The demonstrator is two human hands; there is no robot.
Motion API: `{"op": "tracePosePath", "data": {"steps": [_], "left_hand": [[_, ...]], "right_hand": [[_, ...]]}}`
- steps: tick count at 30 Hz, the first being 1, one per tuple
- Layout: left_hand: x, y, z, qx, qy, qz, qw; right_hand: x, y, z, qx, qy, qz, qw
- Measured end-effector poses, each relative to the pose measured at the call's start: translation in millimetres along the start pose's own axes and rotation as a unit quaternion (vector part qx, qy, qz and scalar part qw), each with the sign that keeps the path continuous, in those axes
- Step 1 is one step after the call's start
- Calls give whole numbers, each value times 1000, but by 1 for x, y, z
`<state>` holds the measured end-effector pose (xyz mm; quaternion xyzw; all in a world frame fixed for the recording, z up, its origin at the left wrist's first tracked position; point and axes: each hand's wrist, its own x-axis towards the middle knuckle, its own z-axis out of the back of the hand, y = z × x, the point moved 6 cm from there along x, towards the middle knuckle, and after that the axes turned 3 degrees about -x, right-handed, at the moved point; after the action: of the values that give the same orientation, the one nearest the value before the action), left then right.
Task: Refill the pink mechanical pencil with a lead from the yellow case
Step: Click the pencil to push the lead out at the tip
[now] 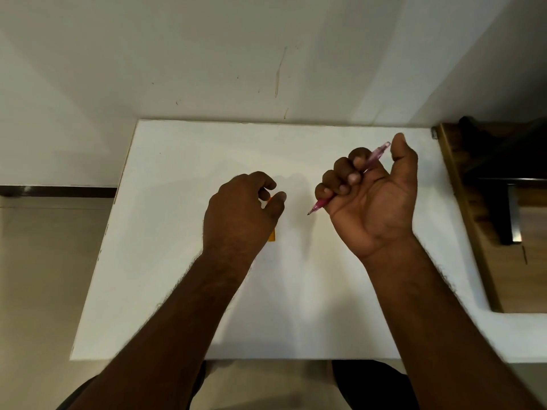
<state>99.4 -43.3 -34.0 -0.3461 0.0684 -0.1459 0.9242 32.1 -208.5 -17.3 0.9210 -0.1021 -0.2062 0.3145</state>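
My right hand (pixel 373 199) is raised palm-up over the white table (pixel 183 261), its fingers curled around the pink mechanical pencil (pixel 375 156). The pencil's tip points down and to the left; its back end sticks out near my thumb. My left hand (pixel 241 213) hovers palm-down over the middle of the table, thumb and forefinger pinched close together. The yellow case (pixel 272 236) is mostly hidden under this hand; only an orange-yellow corner shows below it and a sliver between the fingers. Whether the left hand grips the case cannot be told.
A white wall (pixel 207 54) stands right behind the table's far edge. A wooden surface with a dark metal frame (pixel 503 184) adjoins the table on the right. Beige floor (pixel 44 276) lies to the left, beyond the table's left edge.
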Motion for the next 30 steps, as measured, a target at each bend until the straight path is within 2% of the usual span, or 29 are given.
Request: {"op": "tracePosePath", "data": {"steps": [10,30], "left_hand": [[-2,-5,-3,-15,5,-25,1000],[-2,-4,-2,-23,3,-29,999]], "right_hand": [[0,2,10,80,-23,3,997],[0,-2,7,46,-29,4,999]]}}
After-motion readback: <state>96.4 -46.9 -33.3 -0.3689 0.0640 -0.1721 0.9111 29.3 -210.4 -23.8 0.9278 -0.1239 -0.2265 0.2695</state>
